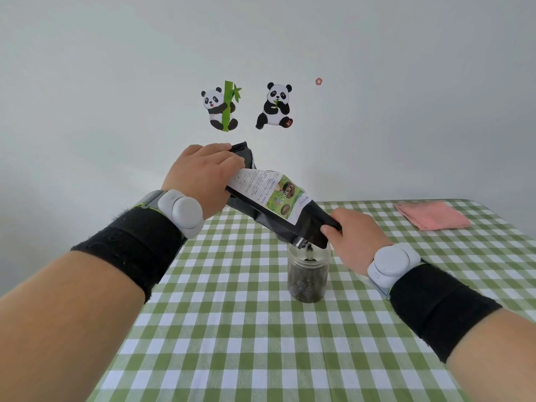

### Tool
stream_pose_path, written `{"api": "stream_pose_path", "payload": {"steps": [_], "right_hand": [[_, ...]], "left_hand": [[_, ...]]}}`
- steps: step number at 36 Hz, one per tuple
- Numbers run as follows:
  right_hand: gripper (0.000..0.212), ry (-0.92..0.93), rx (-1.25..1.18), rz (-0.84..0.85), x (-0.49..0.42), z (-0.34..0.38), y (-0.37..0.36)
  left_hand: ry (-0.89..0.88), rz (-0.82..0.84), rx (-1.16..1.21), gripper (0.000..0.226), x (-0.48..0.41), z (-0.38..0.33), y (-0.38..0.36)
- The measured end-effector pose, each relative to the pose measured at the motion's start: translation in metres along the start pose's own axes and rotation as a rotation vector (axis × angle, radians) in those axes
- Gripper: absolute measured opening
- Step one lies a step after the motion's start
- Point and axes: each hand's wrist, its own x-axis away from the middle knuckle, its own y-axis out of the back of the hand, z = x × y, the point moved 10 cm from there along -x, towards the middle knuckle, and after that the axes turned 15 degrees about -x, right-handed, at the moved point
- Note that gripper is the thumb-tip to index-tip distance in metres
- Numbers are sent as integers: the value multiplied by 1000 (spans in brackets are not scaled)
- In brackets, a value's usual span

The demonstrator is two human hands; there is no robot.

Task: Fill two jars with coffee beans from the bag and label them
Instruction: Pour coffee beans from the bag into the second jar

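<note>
A black coffee bag (275, 201) with a white and green label is tilted mouth-down over a clear jar (308, 274). My left hand (200, 175) grips the bag's raised bottom end. My right hand (352, 236) pinches the bag's open lower corner just above the jar's rim. Dark beans fall from the mouth into the jar, which stands upright on the table and is more than half full of beans. A second jar is partly hidden behind the bag, only a dark sliver showing.
The table (232, 329) has a green and white checked cloth. A folded pink cloth (432, 214) lies at the far right. A white wall with panda stickers (246, 108) stands behind the table's far edge.
</note>
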Motion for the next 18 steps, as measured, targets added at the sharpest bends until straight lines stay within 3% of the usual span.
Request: {"api": "stream_pose_path", "payload": {"steps": [18], "right_hand": [[21,1,-23,-15,2,-1,-3]], "left_hand": [[-4,-18,10,47,2,0,1]]}}
